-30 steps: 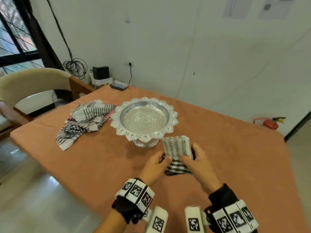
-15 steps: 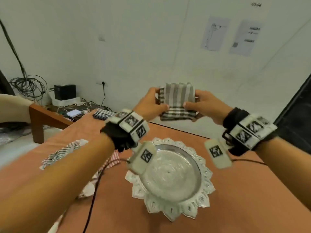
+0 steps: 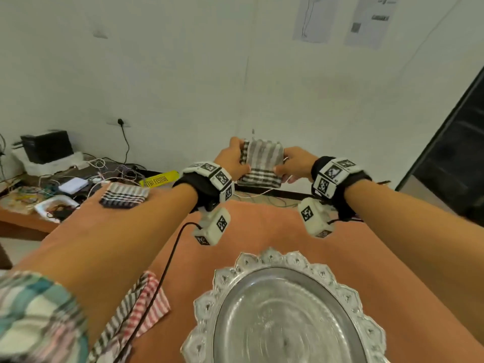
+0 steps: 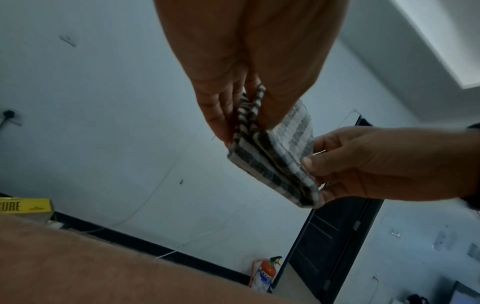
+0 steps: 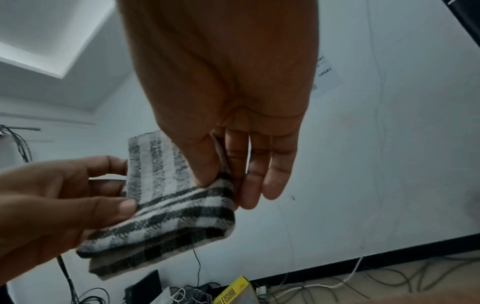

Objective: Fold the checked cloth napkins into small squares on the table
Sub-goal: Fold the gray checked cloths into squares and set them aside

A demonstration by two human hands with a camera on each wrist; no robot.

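Holding a folded checked napkin up in the air beyond the far edge of the worktop, at twelve o'clock from the silver tray. Pinching its left edge with the left hand, thumb in front and fingers behind; pinching its right edge with the right hand, thumb on the near face and fingers behind the cloth. Lying folded on the worktop at ten o'clock from the tray, a second checked napkin. Lying crumpled at the tray's nine o'clock, under the left forearm, unfolded striped cloths. Trailing across a side bench at far left, loose cables.
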